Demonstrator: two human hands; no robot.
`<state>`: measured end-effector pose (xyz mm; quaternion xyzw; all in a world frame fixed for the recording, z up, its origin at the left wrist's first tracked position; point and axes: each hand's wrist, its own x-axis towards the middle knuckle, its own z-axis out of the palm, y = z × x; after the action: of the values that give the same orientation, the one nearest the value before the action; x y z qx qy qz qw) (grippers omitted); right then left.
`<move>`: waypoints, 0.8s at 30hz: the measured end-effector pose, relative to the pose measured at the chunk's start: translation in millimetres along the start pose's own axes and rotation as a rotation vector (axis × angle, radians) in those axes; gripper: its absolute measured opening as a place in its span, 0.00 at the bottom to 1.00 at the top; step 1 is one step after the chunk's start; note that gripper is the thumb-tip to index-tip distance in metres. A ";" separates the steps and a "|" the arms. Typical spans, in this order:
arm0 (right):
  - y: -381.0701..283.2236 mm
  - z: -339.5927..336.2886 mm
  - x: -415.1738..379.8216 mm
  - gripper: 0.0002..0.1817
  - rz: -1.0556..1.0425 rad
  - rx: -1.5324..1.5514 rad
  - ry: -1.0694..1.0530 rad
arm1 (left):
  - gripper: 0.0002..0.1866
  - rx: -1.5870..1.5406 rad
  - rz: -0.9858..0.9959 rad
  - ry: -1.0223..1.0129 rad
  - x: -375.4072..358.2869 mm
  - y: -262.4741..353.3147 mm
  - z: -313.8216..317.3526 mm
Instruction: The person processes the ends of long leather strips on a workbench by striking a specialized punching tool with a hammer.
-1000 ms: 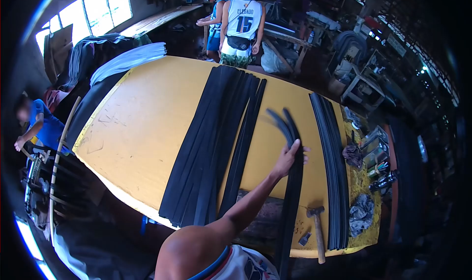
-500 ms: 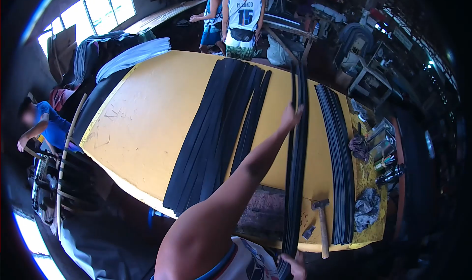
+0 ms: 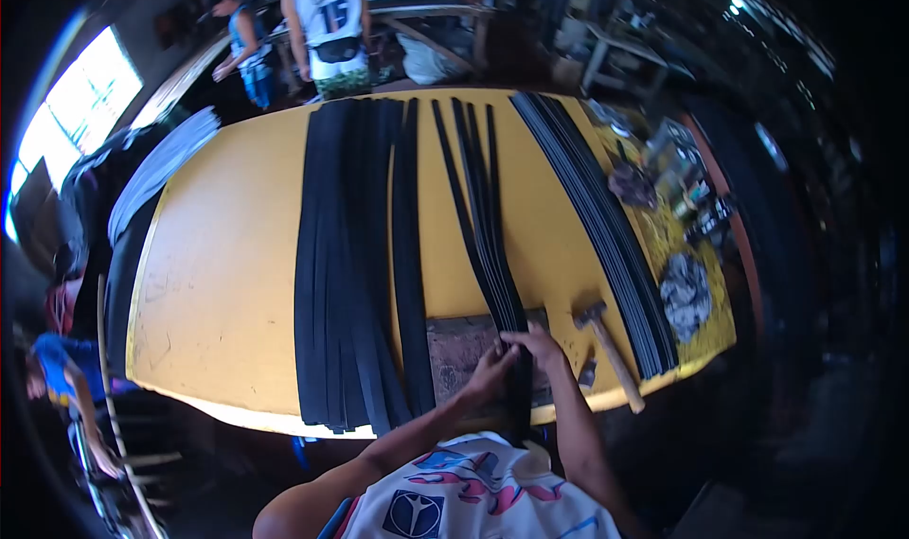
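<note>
A small bundle of long black strips [image 3: 488,236] runs from the table's far side toward my body, its far ends fanned apart. My left hand [image 3: 492,367] is closed on the bundle's left edge near the table's front. Right beside it, my right hand [image 3: 536,344] grips the same strips from the right, with fingers lying across them. Beneath the hands is a dark worn plate [image 3: 459,350] on the yellow table [image 3: 222,265]. A hammer [image 3: 614,354] with a wooden handle lies to the right, next to a small dark blade-like tool [image 3: 588,373].
A wide pile of black strips [image 3: 341,255] covers the table's middle left. A neat stack of strips [image 3: 606,236] lies to the right. Crumpled cloth [image 3: 686,296] and bottles [image 3: 708,219] line the right edge. Two people stand beyond the table; another person [image 3: 71,373] is at left.
My left hand has come back from far along the strips to beside my right hand. The strips' far ends have spread apart, and the view has shifted.
</note>
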<state>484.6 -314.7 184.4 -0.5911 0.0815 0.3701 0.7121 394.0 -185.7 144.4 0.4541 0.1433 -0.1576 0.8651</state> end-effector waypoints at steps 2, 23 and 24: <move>-10.0 11.4 14.5 0.12 -0.029 -0.032 -0.023 | 0.21 -0.183 -0.160 -0.001 4.8 19.9 3.6; 127.6 50.4 -93.4 0.25 -0.026 0.834 0.965 | 0.13 -0.321 -0.398 -0.125 20.8 18.1 1.5; 118.0 52.0 -87.3 0.26 0.078 0.826 1.003 | 0.12 -0.263 -0.366 -0.104 21.5 19.2 1.3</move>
<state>332.1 -302.1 155.5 -0.3662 0.5611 0.0130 0.7422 421.4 -179.5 150.9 0.2954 0.1979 -0.3149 0.8800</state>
